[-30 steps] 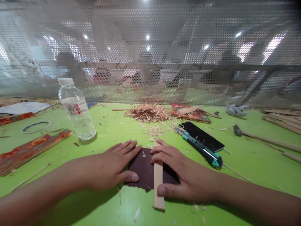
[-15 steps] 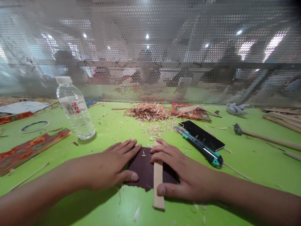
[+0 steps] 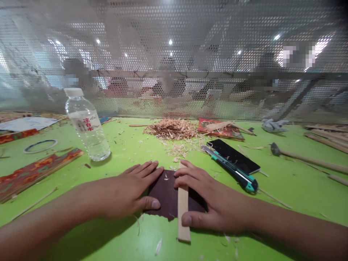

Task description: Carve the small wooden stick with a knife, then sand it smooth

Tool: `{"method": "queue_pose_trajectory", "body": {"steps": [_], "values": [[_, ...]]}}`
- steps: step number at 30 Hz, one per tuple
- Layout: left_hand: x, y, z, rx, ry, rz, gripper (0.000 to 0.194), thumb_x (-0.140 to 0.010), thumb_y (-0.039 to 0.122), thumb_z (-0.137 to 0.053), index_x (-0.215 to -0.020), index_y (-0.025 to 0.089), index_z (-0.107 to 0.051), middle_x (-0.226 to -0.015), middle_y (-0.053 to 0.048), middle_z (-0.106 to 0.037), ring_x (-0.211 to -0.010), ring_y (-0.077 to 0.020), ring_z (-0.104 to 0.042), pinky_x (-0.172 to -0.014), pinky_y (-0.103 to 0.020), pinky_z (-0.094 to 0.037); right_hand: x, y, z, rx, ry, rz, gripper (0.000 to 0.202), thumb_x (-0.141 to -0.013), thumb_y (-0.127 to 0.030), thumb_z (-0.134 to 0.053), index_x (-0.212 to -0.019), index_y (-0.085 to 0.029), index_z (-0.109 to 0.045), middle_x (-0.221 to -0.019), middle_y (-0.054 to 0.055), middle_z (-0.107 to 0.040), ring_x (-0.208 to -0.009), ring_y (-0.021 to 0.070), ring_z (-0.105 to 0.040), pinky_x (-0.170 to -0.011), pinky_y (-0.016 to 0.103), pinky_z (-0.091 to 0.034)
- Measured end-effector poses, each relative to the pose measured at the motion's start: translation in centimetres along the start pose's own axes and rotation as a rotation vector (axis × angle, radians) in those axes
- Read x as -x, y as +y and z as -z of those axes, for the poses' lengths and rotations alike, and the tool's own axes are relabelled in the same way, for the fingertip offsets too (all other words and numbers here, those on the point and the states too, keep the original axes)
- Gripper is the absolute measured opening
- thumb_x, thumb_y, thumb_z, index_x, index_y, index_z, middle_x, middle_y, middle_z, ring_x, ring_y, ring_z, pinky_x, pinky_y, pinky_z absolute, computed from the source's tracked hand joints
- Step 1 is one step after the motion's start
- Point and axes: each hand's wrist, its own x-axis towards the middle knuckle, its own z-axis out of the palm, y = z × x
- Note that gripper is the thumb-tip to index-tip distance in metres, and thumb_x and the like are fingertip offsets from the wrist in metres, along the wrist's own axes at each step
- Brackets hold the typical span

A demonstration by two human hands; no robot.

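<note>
Head view: your two hands are down flat on the green bench (image 3: 130,145), close in front of you.

The thin, pale wooden strip (image 3: 183,203) lies on the dark brown sheet of sandpaper (image 3: 168,197), pointing from 12 o'clock to 6 o'clock. Its near end sticks out past the paper onto the bench. It looks very light and stiff, but so thin that it could snap if you bend it or push too hard in the middle. It may slide easily, so take it along its long sides, near the middle, where your hand already is.

The sandpaper looks thin, floppy and rough. It would likely creep along the bench if nothing held it.

Your right hand (image 3: 214,199) lies over the strip. Its fingers (image 3: 187,177) are stretched out toward 9 o'clock and press down on the top part of the strip, and the thumb (image 3: 190,219) pushes on the strip's right edge lower down. So you are pinning the strip, not pinching it.

Your left hand (image 3: 126,190) lies palm down on the left part of the sandpaper. Its fingers are straight and close together, pointing to 2 o'clock, and the thumb rests on the paper's near edge.

At 2 o'clock from your right hand lie a teal and silver box cutter (image 3: 231,170) and a black phone (image 3: 233,156). At 12 o'clock is a pile of wood shavings (image 3: 171,129), and at 10 o'clock stands a clear plastic water bottle (image 3: 87,127).
</note>
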Motion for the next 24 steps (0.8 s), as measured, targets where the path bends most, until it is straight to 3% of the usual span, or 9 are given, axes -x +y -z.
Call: {"method": "queue_pose_trajectory", "body": {"steps": [10, 17, 24], "values": [[0.09, -0.62, -0.55, 0.054, 0.083, -0.052, 0.085, -0.103, 0.070, -0.038, -0.166, 0.016, -0.017, -0.168, -0.015, -0.008, -0.156, -0.0342, -0.012, -0.125, -0.049, -0.020, 0.01, 0.13, -0.03, -0.003, 0.012, 0.016, 0.069, -0.087, -0.067, -0.067, -0.135, -0.018, -0.059, -0.151, 0.018, -0.049, -0.155, 0.0412, -0.021, -0.124, 0.063, -0.022], [0.11, -0.31, -0.27, 0.027, 0.029, -0.016, 0.087, -0.104, 0.070, -0.035, -0.166, 0.014, -0.012, -0.168, -0.014, -0.003, -0.157, -0.0333, -0.007, -0.125, -0.049, -0.019, 0.23, -0.08, 0.08, 0.015, -0.005, 0.011, 0.068, -0.090, -0.066, -0.064, -0.136, -0.017, -0.057, -0.154, 0.019, -0.046, -0.156, 0.0410, -0.019, -0.124, 0.064, -0.021], [0.02, -0.64, -0.60, 0.065, 0.068, -0.038, 0.087, -0.103, 0.071, -0.037, -0.166, 0.014, -0.017, -0.168, -0.016, -0.006, -0.156, -0.0351, -0.010, -0.124, -0.051, -0.020, 0.24, -0.19, 0.02, 0.016, 0.005, 0.045, 0.070, -0.087, -0.067, -0.068, -0.134, -0.017, -0.058, -0.150, 0.019, -0.050, -0.155, 0.0406, -0.021, -0.124, 0.062, -0.022]]}}
